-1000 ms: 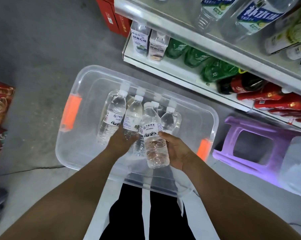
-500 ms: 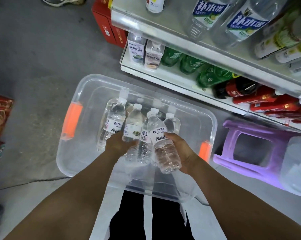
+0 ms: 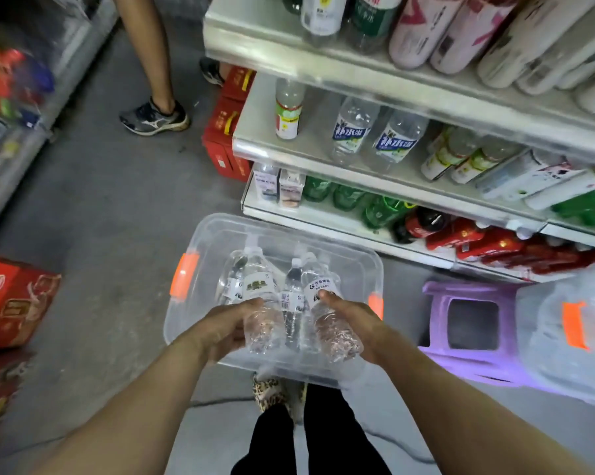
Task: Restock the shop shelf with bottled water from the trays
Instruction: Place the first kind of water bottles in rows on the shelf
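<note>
Our left hand (image 3: pixel 225 325) grasps water bottles (image 3: pixel 261 303); our right hand (image 3: pixel 352 318) grips another bottle (image 3: pixel 330 317), all above the clear tray (image 3: pixel 220 234).

Tray (image 3: pixel 200 337) w/ bottles (image 3: pixel 294 286) before shelf (image 3: pixel 357 231), stool (image 3: pixel 436 341) right.

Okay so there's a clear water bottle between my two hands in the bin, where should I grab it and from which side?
Judging by its pose, grip the middle bottle around its labelled upper body, coming from above. It stands cap up, wedged between the bottles held by the left hand and right hand, so its sides are blocked.
</note>
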